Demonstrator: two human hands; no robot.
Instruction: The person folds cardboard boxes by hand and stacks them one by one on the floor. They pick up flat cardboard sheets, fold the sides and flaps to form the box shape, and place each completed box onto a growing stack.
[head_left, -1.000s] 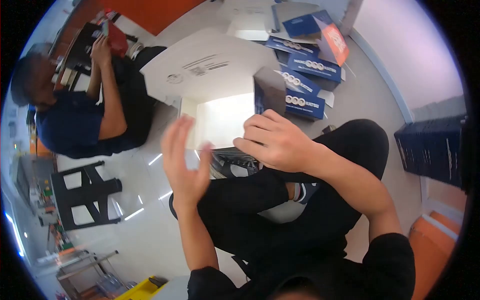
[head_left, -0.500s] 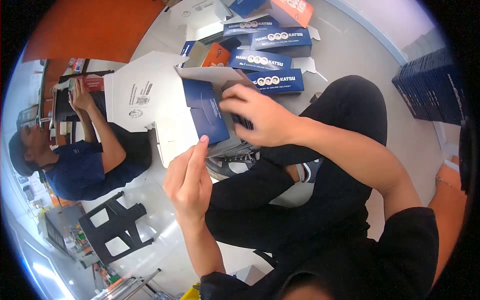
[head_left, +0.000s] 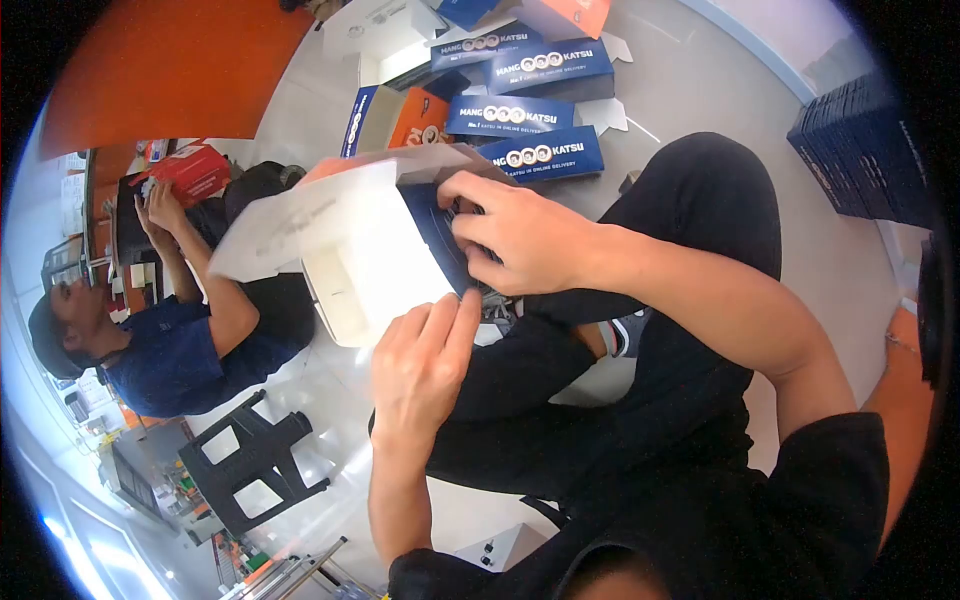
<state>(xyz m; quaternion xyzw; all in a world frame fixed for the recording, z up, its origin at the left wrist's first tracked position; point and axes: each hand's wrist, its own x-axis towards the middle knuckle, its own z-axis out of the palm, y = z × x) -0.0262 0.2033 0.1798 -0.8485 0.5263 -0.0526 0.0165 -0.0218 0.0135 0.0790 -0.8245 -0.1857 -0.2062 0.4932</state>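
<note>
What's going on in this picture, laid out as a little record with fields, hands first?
Left hand: fingertips at the near edge of the open box
Right hand: fingers curled against the box's blue panel
Open box: white inside, large white flap spread out, slightly blurred
Printed boxes: blue, lettered "MANG KATSU", grouped beyond the right hand
Other person: at the left, dark blue top, hands raised near a red box
Black stool: below that person in the picture

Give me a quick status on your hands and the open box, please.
Left hand at the blue panel's near corner, right hand at the same panel. Box open, white inside showing. Printed blue cartons beyond; no obstruction visible.
</note>
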